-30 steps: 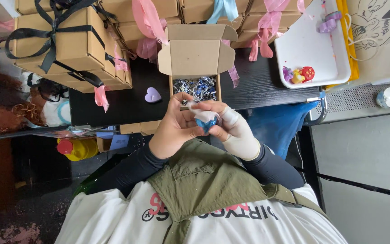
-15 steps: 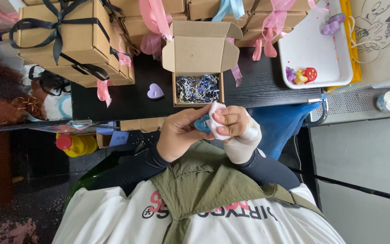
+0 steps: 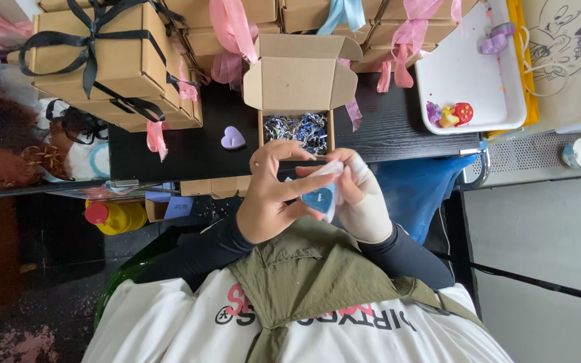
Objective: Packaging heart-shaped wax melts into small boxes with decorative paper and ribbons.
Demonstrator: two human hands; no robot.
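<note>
Both hands, left hand and wrapped right hand, hold with closed fingers a blue heart in white wrapping, near the open cardboard box.

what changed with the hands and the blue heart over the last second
Both hands, left hand and right hand, drew back from the open box toward the body, keeping hold of the blue heart. The white wrapping around the heart has opened, so more blue shows. The box, the purple heart and the white tray stayed put.
</note>
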